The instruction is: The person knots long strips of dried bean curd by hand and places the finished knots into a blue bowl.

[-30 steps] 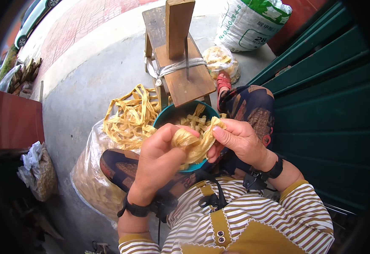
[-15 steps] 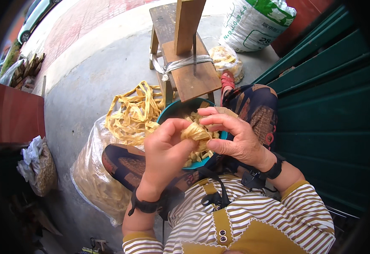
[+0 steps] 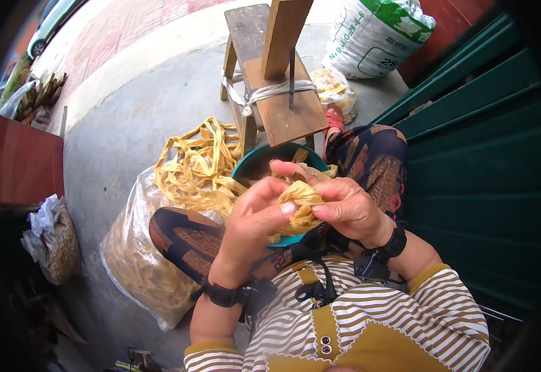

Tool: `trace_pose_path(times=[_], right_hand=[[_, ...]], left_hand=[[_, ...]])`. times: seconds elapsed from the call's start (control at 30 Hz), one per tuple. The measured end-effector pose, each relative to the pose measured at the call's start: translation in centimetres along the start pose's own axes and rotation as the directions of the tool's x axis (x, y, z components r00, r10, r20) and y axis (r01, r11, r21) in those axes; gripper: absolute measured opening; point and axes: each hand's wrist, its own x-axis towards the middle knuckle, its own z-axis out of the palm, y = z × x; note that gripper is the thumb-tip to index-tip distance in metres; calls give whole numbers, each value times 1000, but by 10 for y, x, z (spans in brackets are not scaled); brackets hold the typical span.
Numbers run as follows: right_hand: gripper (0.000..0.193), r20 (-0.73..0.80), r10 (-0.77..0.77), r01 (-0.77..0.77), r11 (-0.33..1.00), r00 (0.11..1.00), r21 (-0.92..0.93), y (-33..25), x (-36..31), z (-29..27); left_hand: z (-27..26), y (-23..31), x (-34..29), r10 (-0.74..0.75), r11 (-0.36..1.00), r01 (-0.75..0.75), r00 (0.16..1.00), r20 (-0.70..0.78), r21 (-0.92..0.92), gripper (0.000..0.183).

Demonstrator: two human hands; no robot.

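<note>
Your left hand [image 3: 255,214] and right hand [image 3: 348,208] pinch a crumpled, folded yellow strip [image 3: 301,199] above the teal basin [image 3: 290,240]. Some yellow pieces [image 3: 274,238] already lie inside, mostly hidden behind your hands. Long, limp, wrinkled strips [image 3: 199,164] remain, tangled atop a glossy, bulging clear plastic bag [image 3: 143,248].

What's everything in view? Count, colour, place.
Bunched strip: one, yellow, in both hands
Loose strips: many, yellow, beside basin
Basin: one, teal, below hands
Large bag: one, clear, left foreground
Bench: one, brown, beyond basin
Small bag: one, clear, right of bench
Sack: one, white-green, upper right
Far bag: one, whitish, left edge
Slatted panel: one, green, right
Wood pieces: several, brown, upper left
Sandal: one, red, by small bag
Wristbands: two, black, wrists
Left hand: one, bare, pinching strip
Right hand: one, bare, pinching strip
</note>
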Motion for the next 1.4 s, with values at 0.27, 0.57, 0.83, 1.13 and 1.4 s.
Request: trace_pose_path(times=[0.27, 0.57, 0.83, 1.13, 1.4], right_hand=[[27, -175, -373, 84, 583, 911, -808, -18, -1, -5], [33, -351, 31, -137, 950, 936, -282, -21, -26, 25], [35, -204, 32, -84, 964, 979, -252, -38, -47, 26], [44, -35, -209, 45, 367, 977, -929, -56, -14, -24], [32, 131, 636, -462, 672, 760, -579, -70, 20, 3]], left_hand=[[3, 5, -3, -222, 922, 220, 975, -30, 319, 31], [-30, 18, -23, 28, 903, -23, 1000, -5, 428, 21], [-34, 29, -30, 141, 814, -141, 989, 45, 564, 13], [-15, 43, -19, 236, 583, -243, 964, 125, 775, 12], [-1, 55, -18, 331, 157, -501, 838, 433, 851, 11]])
